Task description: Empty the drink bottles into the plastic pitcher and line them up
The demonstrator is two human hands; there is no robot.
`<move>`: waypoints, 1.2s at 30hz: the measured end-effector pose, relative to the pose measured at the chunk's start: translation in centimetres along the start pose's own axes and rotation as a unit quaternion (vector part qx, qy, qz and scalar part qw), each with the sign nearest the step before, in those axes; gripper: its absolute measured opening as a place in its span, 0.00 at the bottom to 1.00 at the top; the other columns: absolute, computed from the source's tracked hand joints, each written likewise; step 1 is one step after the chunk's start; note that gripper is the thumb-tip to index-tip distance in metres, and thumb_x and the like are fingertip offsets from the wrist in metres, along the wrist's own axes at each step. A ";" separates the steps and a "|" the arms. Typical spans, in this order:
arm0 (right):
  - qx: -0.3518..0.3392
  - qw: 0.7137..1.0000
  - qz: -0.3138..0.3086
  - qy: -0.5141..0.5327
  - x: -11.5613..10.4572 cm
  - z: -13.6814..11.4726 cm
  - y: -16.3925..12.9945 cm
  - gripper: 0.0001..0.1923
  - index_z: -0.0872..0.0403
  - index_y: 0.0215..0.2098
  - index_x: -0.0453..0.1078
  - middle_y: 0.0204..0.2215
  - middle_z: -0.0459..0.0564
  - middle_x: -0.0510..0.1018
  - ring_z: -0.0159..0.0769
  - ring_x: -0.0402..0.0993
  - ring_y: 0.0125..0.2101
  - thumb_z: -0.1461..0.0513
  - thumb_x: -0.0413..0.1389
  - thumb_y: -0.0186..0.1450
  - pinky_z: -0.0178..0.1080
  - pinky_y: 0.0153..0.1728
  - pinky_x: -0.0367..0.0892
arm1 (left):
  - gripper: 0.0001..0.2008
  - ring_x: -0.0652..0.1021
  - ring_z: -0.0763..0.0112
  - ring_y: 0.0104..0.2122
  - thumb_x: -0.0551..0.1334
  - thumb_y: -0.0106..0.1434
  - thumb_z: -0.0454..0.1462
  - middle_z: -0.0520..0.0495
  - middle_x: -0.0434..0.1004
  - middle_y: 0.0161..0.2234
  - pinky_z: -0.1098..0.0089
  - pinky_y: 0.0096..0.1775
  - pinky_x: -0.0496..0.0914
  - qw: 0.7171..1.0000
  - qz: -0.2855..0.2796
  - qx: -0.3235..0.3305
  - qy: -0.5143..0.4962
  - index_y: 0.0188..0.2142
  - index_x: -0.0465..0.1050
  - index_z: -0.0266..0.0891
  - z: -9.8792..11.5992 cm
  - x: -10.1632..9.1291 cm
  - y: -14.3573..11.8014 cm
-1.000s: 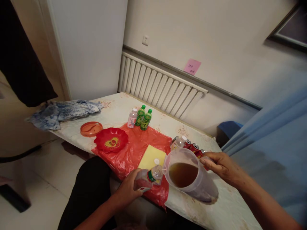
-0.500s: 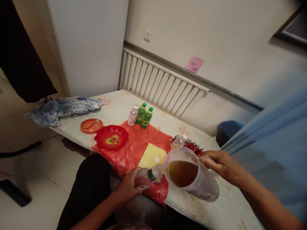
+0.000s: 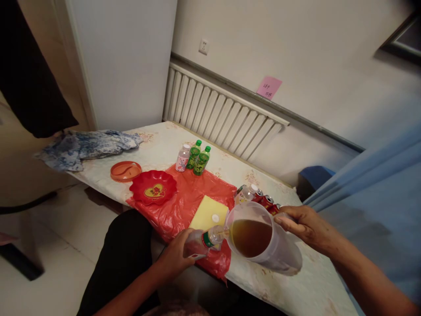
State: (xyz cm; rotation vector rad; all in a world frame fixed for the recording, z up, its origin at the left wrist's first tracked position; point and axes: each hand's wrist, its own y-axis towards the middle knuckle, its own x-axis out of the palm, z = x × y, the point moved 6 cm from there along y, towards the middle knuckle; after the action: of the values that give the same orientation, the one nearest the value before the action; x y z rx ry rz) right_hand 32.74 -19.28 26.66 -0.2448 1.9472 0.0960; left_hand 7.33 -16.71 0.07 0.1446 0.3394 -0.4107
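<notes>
My right hand grips the handle of a clear plastic jug holding brown liquid, tilted to the left above the table's near edge. Its spout touches the open mouth of a small clear bottle with a green label, which my left hand holds slanted toward the jug. A thin stream of brown liquid runs at the spout. The bottle's white cap lies on a yellow pad just behind the bottle.
A red plastic sheet covers part of the table, with a red heart dish, an orange dish, three small bottles and red cans. A blue cloth lies far left. A radiator lines the wall.
The jug has tipped a little further to the left and its spout has closed onto the bottle's mouth. Both hands have stayed nearly where they were.
</notes>
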 end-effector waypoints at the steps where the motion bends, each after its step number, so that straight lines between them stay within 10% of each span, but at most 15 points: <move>1: 0.002 1.000 -0.002 0.000 0.0 0.0 0.0 0.25 0.54 0.23 0.71 0.18 0.44 0.66 0.31 0.60 0.21 0.44 0.50 0.65 0.34 0.23 0.56 | 0.32 0.71 0.55 0.55 0.65 0.51 0.34 0.42 0.71 0.56 0.57 0.57 0.64 1.000 0.001 -0.002 0.000 0.56 0.62 0.41 0.0 0.0 0.0; 36: 0.002 0.999 -0.035 -0.042 0.0 -0.7 0.3 0.27 0.53 0.21 0.64 0.19 0.44 0.63 0.31 0.58 0.22 0.43 0.46 0.66 0.35 0.24 0.56 | 0.30 0.72 0.53 0.55 0.65 0.53 0.38 0.39 0.71 0.56 0.56 0.57 0.64 1.000 -0.003 0.016 0.009 0.56 0.61 0.40 -0.3 0.1 -0.1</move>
State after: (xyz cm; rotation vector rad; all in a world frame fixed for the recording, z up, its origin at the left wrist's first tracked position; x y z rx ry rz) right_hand 32.03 -19.08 26.93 -0.3014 1.8533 0.0555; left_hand 7.32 -16.75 -0.26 0.1781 0.3518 -0.4217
